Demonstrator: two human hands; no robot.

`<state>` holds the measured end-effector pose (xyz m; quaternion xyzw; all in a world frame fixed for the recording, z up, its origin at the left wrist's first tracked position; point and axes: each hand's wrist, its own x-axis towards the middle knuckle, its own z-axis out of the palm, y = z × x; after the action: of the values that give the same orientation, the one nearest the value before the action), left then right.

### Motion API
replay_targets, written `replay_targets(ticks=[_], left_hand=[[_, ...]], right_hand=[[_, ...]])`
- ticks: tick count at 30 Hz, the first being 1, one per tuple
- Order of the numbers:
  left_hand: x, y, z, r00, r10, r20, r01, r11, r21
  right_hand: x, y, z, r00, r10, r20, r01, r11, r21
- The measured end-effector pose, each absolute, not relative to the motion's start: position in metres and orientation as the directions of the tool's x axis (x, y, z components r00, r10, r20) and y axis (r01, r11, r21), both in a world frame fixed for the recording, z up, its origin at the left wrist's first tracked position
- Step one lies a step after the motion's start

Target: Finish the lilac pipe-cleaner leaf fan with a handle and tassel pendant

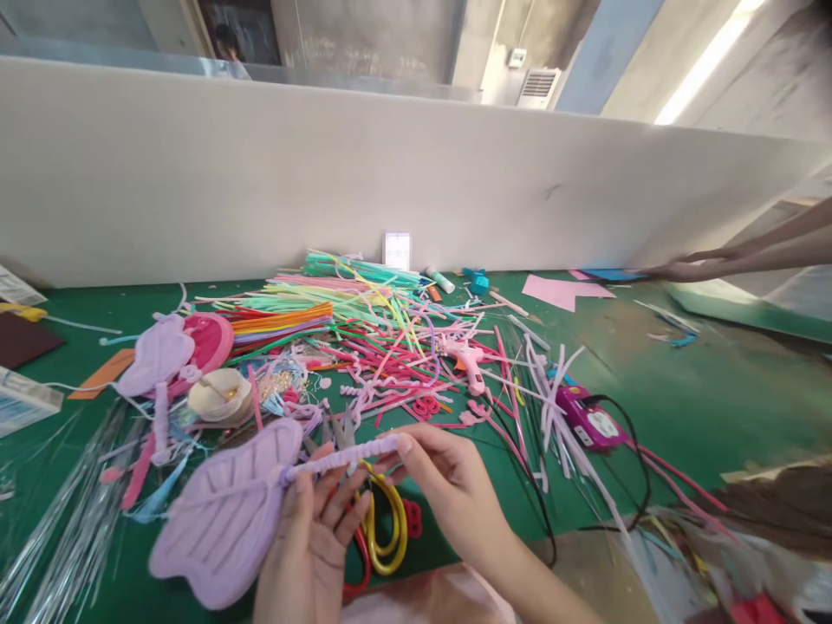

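Lilac pipe-cleaner fan (224, 511), spreading toward eight o'clock, could be kinking if left hand (310, 537), gripping near its neck (281, 477), and right hand (448, 485), pinching its handle (364, 450), are twisting unevenly.

From close behind and above the grip of two bare hands (448, 490), the head view looks forward and down, facing a long, white, upright partition (325, 173) beyond.

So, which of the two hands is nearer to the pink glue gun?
The right hand. It is just below the glue gun in the picture; the left hand is farther away, lower and to the left.
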<state>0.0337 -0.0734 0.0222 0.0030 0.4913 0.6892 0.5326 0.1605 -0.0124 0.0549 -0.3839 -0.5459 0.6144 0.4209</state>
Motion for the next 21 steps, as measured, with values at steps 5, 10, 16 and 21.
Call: replay_targets(ticks=[5, 10, 16, 21], left_hand=[[0.041, -0.089, 0.038, -0.193, 0.944, -0.267, -0.271, 0.210, 0.939], [0.007, -0.060, 0.058, 0.028, 0.826, 0.563, 0.738, -0.397, 0.545], [-0.001, -0.024, 0.058, 0.136, 0.949, 0.285, 0.900, -0.239, 0.364], [-0.012, -0.030, 0.068, 0.076, 0.909, 0.410, 0.884, -0.251, 0.394]], right_hand=[[0.156, -0.001, 0.047, -0.279, 0.959, -0.056, -0.092, -0.085, -0.992], [0.155, 0.001, 0.045, -0.311, 0.950, 0.018, -0.121, -0.021, -0.992], [0.153, 0.002, 0.046, -0.312, 0.947, 0.071, -0.046, 0.060, -0.997], [0.158, -0.007, 0.041, -0.318, 0.945, 0.073, 0.253, 0.159, -0.954]])
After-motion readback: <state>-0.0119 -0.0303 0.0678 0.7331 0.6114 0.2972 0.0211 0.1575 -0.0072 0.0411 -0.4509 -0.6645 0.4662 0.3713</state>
